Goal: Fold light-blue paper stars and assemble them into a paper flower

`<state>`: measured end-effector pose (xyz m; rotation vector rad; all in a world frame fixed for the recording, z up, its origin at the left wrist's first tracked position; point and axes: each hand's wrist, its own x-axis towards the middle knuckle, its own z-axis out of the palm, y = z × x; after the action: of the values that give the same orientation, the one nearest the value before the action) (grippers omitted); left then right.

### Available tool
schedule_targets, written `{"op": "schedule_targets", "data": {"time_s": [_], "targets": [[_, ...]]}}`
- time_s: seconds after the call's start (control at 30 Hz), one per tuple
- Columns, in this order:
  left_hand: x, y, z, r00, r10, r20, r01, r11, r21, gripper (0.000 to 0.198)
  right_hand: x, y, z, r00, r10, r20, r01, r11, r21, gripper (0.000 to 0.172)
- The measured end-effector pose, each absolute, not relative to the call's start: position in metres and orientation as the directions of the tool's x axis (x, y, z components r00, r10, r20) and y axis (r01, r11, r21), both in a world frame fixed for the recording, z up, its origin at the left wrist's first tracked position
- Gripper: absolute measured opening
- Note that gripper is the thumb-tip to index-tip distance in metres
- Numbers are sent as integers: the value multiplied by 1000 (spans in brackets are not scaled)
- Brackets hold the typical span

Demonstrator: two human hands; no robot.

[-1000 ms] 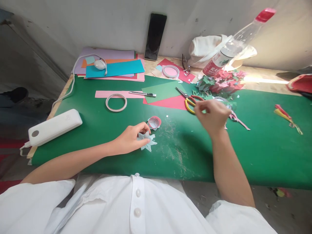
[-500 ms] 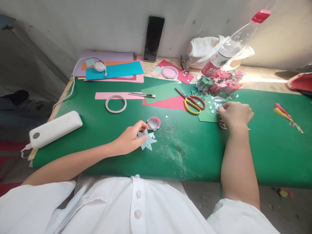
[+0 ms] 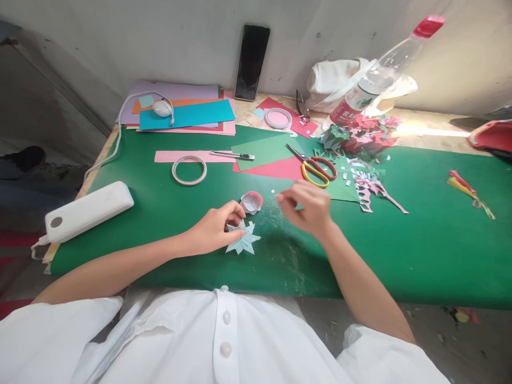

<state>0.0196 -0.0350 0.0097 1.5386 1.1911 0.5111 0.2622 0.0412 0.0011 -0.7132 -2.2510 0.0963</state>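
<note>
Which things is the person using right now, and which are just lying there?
In use: left hand holding the pale blue paper star; right hand, blurred, hovering beside the pink paper flower.

Lying about: scissors, tape ring, craft knife, power bank, phone, bottle, coloured paper sheets.

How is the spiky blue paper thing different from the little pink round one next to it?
The blue paper star is pale blue with pointed tips; the pink paper cup is round with a darker red rim. The left hand pinches the blue paper star; the pink paper cup sits loose just beside its fingertips. Both are small paper pieces on the green mat.
</note>
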Motion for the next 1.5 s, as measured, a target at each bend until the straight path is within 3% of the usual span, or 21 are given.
{"op": "schedule_targets", "data": {"time_s": [0.07, 0.2, 0.47, 0.63, 0.73, 0.9, 1.0, 1.5], "targets": [[20, -35, 10, 438, 858, -268, 405, 78, 911, 24, 241, 24, -2, -635, 439, 636, 363, 896, -256, 13], [20, -37, 8, 512, 819, -260, 365, 67, 929, 23, 223, 6, -10, -704, 441, 557, 332, 897, -291, 4], [19, -37, 8, 507, 828, -240, 330, 71, 941, 20, 221, 10, -14, -713, 430, 554, 140, 861, -488, 12], [19, -36, 10, 385, 893, -232, 417, 56, 907, 21, 222, 8, -14, -648, 484, 588, 169, 844, -509, 15], [20, -35, 10, 351, 910, -220, 414, 60, 908, 19, 223, 8, -16, -639, 500, 585, 238, 851, -468, 14], [21, -35, 11, 357, 904, -234, 409, 74, 910, 19, 225, 12, -14, -717, 377, 586, 331, 924, -190, 11], [21, -34, 12, 356, 903, -238, 421, 72, 904, 18, 226, 14, -13, -779, 320, 539, 322, 942, -94, 15], [21, -35, 11, 410, 879, -245, 425, 54, 903, 18, 228, 15, -19, -842, 279, 462, 221, 959, -176, 21]]}}
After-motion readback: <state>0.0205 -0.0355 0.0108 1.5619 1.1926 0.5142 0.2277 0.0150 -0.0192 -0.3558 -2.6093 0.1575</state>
